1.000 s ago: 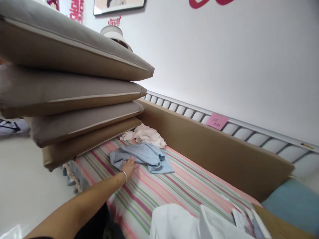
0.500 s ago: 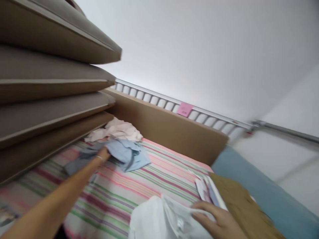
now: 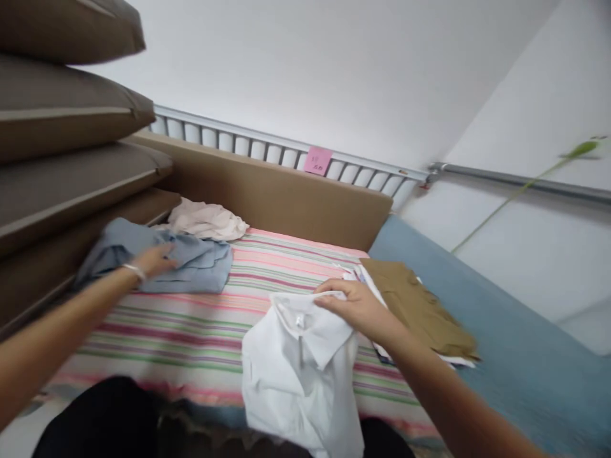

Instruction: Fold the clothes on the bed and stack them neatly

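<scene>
My right hand (image 3: 351,302) pinches the collar of a white shirt (image 3: 305,375), which hangs down over the front edge of the bed, a small label showing inside its neck. My left hand (image 3: 160,259), slightly blurred, lies over a crumpled blue-grey shirt (image 3: 203,267) at the left, fingers apart on the cloth. Behind that shirt, a pale pink garment (image 3: 207,221) is bunched against the board. To the right of my right hand, an olive-brown garment (image 3: 415,299) lies folded on top of white ones.
Striped bedding (image 3: 277,261) covers the bed. Stacked brown cushions (image 3: 71,178) rise at the left. A tan board (image 3: 272,197) and a white radiator (image 3: 229,141) with a pink note (image 3: 317,160) line the back. A blue surface (image 3: 506,362) lies right.
My left hand has moved the blue-grey shirt leftward toward the cushions, and its fingers have spread. The white shirt is still in my right hand, now more fully in view as the camera shifted.
</scene>
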`<state>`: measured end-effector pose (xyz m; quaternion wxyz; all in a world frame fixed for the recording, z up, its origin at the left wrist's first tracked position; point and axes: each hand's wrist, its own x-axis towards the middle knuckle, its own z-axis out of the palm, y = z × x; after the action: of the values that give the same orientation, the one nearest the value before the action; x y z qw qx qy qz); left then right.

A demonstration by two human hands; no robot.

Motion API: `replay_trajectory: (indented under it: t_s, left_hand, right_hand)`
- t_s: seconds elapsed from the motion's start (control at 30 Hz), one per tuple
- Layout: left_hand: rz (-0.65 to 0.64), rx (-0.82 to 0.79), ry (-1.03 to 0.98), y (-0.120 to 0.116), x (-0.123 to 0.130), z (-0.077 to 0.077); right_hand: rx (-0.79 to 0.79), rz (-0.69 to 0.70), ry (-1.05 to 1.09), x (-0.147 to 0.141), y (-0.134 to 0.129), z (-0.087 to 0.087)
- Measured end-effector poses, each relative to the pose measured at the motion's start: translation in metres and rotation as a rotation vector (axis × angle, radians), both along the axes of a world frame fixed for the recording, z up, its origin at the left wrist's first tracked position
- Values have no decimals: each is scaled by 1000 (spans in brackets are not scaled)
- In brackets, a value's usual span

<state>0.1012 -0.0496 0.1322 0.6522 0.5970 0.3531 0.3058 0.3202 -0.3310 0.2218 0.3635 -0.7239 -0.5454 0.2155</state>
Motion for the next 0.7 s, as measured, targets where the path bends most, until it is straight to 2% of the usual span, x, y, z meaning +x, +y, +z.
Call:
replay_trajectory:
  t_s: [0.03,0.1,0.2,0.27,0.37,0.43,0.5,0.6,0.7]
  left_hand:
    - [-31,1,12,-14,-6,2]
    - [-168,34,8,-49,0,0]
    - [-516,167,-85,-100,39,-8]
    - [-647,241,-140,-123,67,-14]
    - [-667,247,-175,-136,94,-19]
    - [-721,196,-145,-136,99,-18]
    - [-760,155,-109,-133,93,-11]
    - [-632,167,-116,-130,71,5]
    - [-436,220,-86,-125,48,14]
  right_hand:
    - [1,-4,1,0,-2,6]
    - [3,-14,1,-2,-8,17]
    - [17,-33,-20,-7,-22,29]
    - [31,-43,-28,-10,-33,33]
    - [60,-63,-29,-8,-51,37]
    - [89,-80,-33,-3,-62,37]
    - [119,-115,-24,6,-71,35]
    - [170,-228,13,27,-71,20]
    - [204,-324,19,50,-48,-11]
